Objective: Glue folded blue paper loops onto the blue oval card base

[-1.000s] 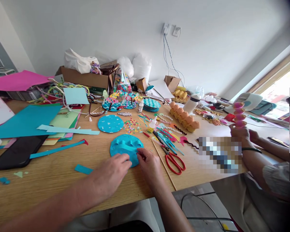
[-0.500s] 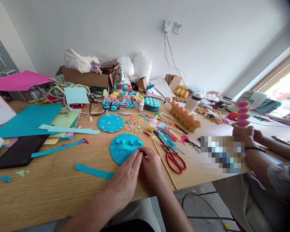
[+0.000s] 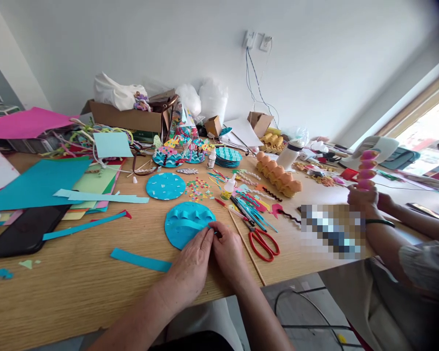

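A round blue disc [image 3: 172, 233] lies on the table before me, with a row of blue paper loops [image 3: 193, 214] across its upper half. Below that row, a blue paper strip [image 3: 189, 224] runs over the disc to its right edge. There my left hand [image 3: 193, 263] presses with its fingers together on the strip. My right hand [image 3: 229, 251] is closed, thumb and forefinger pinching at the strip's right end, against the left fingertips. The pinched end itself is mostly hidden. Another blue paper strip [image 3: 141, 260] rests on the table left of my left hand.
Red-handled scissors [image 3: 264, 244] and a wooden stick [image 3: 247, 248] lie right of my hands. Beyond are a glue bottle [image 3: 228, 188], paper confetti [image 3: 198, 189] and another blue disc [image 3: 166, 186]. At right, another person's hands [image 3: 366, 199] hold a pink-and-orange egg-carton strip [image 3: 367, 169].
The view has shifted slightly, so everything sits a little further left. My hands stay at the disc's right edge, in nearly the same pose.
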`<state>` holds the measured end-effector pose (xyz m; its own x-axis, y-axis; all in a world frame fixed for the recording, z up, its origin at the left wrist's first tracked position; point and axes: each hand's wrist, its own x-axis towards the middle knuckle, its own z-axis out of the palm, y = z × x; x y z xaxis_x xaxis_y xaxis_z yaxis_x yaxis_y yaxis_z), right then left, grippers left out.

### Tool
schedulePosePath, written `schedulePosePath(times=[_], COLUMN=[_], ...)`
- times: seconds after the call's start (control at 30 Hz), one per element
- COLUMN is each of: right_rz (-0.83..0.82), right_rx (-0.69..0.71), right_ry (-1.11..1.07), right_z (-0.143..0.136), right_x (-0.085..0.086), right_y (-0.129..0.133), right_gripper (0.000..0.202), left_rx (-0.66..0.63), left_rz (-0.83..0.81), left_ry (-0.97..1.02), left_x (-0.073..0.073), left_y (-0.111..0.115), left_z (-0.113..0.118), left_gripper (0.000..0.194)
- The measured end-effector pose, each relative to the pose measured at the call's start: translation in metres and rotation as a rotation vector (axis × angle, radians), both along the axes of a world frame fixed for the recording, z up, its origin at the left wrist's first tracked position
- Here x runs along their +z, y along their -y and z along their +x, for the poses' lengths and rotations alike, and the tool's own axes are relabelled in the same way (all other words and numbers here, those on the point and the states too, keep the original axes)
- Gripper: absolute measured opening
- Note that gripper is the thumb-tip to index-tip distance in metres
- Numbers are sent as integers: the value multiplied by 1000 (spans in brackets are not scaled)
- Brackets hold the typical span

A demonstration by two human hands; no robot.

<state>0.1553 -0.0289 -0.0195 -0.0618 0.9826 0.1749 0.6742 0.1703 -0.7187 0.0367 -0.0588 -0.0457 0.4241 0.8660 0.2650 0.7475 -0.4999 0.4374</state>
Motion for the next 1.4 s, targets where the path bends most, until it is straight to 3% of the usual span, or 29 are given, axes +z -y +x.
schedulePosePath(times=[0.2,0.3,0.43,0.77,0.87,0.97,1.07,1.23,1.4], right_rz=[31,-35,-113,-218,-212,-194,-171,39,156], right_rx=[-104,-186,-184,-205,-216,-221,-251,-238,-187], right_ry=[249,482,704,852,850,802,679,348,136], right_z=[26,44,56,52,53,57,67,84,71], right_x=[6,13,19,24,24,24,23,12,13], right_y=[5,11,15,9,11,15,20,30,23], right_gripper=[20,15,14,24,24,24,25,25,14], left_rx=[10,35,39,-39,-73,-83,12,105,111], left_rz=[-55,-113,-158,-186,-170,-102,-87,-145,-211], left_ry=[-91,-148,-188,-282,-210,-113,-108,-154,-115], left_x=[6,13,18,31,40,54,63,55,42], left_y=[2,2,3,2,1,-7,-22,-43,-49], left_z=[0,3,4,-2,-10,-31,-61,-97,-104], left_gripper=[61,60,58,62,57,40,30,17,8])
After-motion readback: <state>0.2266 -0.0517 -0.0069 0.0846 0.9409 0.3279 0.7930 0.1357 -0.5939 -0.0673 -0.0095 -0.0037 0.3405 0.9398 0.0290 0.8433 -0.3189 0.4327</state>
